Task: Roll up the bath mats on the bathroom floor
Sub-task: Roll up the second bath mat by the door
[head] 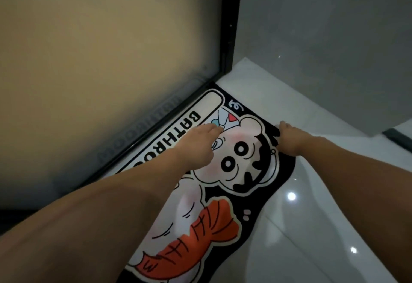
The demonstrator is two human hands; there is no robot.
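A black bath mat (283,171) with a cartoon child, an orange towel print and the word BATHROOM lies flat on the white tiled floor, along the frosted glass door. My left hand (196,142) rests palm down on the mat's upper middle, over the cartoon face, fingers stretched toward the far end. My right hand (289,137) sits at the mat's far right edge, fingers curled onto the black border. Whether the fingers pinch the edge is hidden.
A frosted glass door (111,48) with a black frame (229,26) runs along the mat's left side. A grey wall (323,37) closes the far right corner. Glossy white floor tiles (312,227) extend to the right of the mat.
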